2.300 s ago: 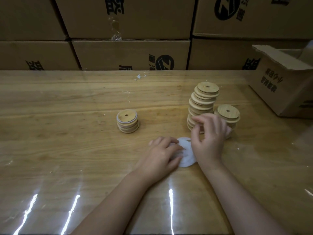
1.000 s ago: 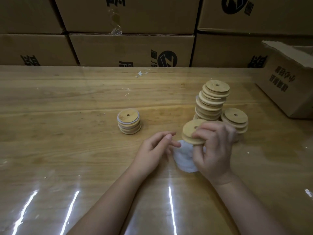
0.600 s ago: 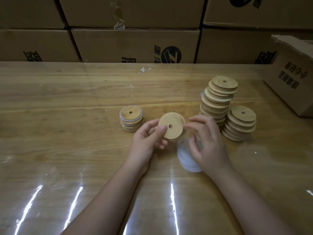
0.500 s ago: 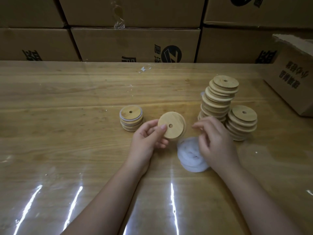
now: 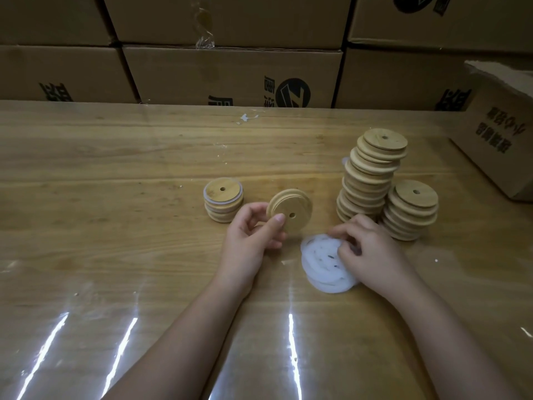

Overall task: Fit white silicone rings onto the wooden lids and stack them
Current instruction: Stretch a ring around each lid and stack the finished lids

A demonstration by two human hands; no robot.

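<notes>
Wooden lid, round, pinched by left fingers; right fingers curled on white rings, grip unclear.

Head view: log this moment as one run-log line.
left hand: holds lid | right hand: pinches at rings | ringed stack: left of lid | bare stacks: right of lid

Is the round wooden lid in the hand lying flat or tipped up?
Tipped up. The left hand holds the lid on edge, its round face toward the camera.
</notes>
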